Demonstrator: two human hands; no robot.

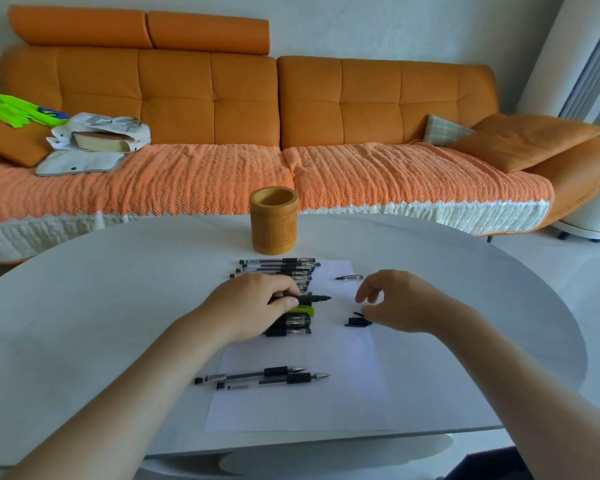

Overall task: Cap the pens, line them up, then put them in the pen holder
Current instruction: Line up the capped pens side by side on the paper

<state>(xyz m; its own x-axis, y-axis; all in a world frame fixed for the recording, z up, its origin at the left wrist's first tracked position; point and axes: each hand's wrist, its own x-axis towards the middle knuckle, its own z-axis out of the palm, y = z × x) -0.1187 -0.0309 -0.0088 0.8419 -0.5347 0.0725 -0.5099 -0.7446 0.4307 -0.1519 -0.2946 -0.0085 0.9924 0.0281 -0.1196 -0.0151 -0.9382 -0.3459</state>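
Pens with black grips (281, 268) lie in a tight row, side by side, on a white sheet of paper (309, 407) at the middle of the white oval worktop (84, 306). The left hand (253, 310) rests over the nearer part of that row, and its fingers and thumb grip a black uncapped pen (314, 298) whose tip pokes out to the right. A lime-green object (305, 310) peeks out just below that thumb; I cannot tell what it is. The right hand (399, 301) hovers right of centre with its fingers loosely curled and its thumb just over a few loose black caps (357, 321) on the paper; I cannot tell whether it pinches one of them. A small separate cap (349, 277) lies above the hand on the sheet. Two uncapped pens (260, 375) lie together low on the paper, tips to the right. The tan cylindrical wooden pen holder (273, 233) stands upright just above the row. An orange sofa (326, 98) fills the upper frame.
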